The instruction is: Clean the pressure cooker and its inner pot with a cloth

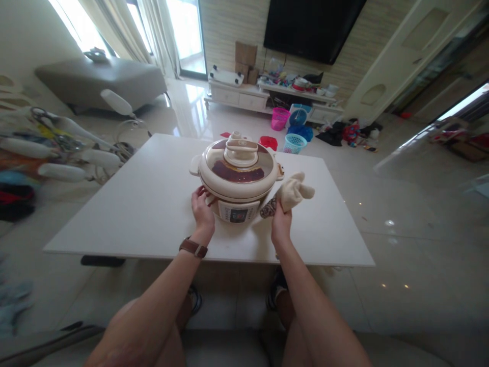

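Note:
A cream electric cooker (237,189) stands on the white table (160,204), its dark control panel facing me. Its lid (244,172) is on, with a see-through brownish window and a large cream handle on top. My left hand (202,210) curls its fingers against the cooker's lower left side; some fingertips are hidden behind its edge. In my right hand (281,224) is a bunched cream cloth (295,191) with a brown patterned part, close to the cooker's right side. Whether the cloth touches the cooker I cannot tell.
Beyond the table, a turquoise basket (295,144), a pink basket (280,119) and a red container (268,142) are on the floor. A white TV cabinet (239,98) holds clutter. To the left are a lamp with white shades (116,102) and a grey bench (103,81).

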### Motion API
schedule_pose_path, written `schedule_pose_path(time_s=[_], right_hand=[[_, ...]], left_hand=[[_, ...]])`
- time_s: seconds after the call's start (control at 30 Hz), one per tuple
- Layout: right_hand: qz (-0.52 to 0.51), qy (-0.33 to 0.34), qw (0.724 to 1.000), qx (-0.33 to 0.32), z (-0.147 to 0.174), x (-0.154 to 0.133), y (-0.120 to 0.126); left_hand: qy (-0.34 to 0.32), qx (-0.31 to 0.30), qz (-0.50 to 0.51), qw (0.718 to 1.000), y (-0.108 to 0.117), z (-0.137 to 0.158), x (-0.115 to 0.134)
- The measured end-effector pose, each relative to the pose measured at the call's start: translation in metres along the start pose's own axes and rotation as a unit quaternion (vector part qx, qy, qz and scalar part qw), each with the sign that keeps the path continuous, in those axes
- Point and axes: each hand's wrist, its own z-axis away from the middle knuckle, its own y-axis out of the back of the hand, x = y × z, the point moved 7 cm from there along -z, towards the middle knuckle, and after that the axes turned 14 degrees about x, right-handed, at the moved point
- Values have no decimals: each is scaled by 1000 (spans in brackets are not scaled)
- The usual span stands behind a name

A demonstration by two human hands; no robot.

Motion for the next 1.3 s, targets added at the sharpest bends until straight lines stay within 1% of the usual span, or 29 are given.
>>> schedule_pose_path(time_s=[0.03, 0.13, 0.2, 0.27, 0.33, 0.4, 0.47, 0.53, 0.6, 0.63, 0.7, 0.77, 0.83, 0.93, 1.0, 1.07, 1.13, 1.23, 1.3], right_hand=[[20, 17, 1000, -12, 0, 1, -7], [34, 24, 999, 4, 15, 7, -16], [37, 17, 999, 14, 37, 11, -15], [38, 16, 999, 3, 59, 12, -12], [34, 23, 999, -11, 68, 10, -9], [30, 29, 999, -5, 57, 6, -8], [32, 15, 999, 17, 32, 7, -9], [30, -30, 999, 28, 7, 15, -15], [8, -80, 996, 34, -2, 27, -19], [-4, -95, 995, 40, 0, 33, -20], [-19, -97, 993, 57, 14, 41, -19], [-18, -73, 995, 67, 31, 44, -16], [-10, -48, 997, 65, 40, 45, -14], [4, -40, 996, 81, 30, 48, -15], [6, -59, 993, 101, 19, 54, -17], [3, -79, 990, 113, 15, 62, -18], [2, -80, 990, 116, 22, 65, -19], [5, -45, 992, 115, 37, 60, -16], [5, -22, 993, 112, 41, 57, -13]], left_hand=[[-3, 0, 4, 1000, -1, 0, -1], [-12, -2, 3, 1000, -1, -2, -2], [-18, -5, 0, 1000, -1, -2, -2], [-24, -9, -1, 1000, -1, -2, -1], [-26, -12, -2, 1000, -2, -1, 0], [-25, -15, -3, 1000, -2, 0, 0], [-16, -20, -3, 1000, -2, 0, 0], [-6, -26, -3, 1000, -2, 1, -1], [2, -31, -3, 1000, -1, 1, 0], [4, -33, -4, 999, -1, 1, 1], [6, -37, -9, 999, 0, 0, 2], [9, -39, -13, 999, 0, -2, 3], [13, -41, -11, 999, 1, -4, 5], [19, -44, -9, 999, 1, -5, 6], [20, -45, -11, 999, 1, -6, 6], [17, -45, -12, 999, 1, -5, 6], [16, -43, -11, 999, 1, -5, 5], [18, -32, -10, 999, -1, -5, 4], [17, -24, -8, 1000, -1, -5, 3]])
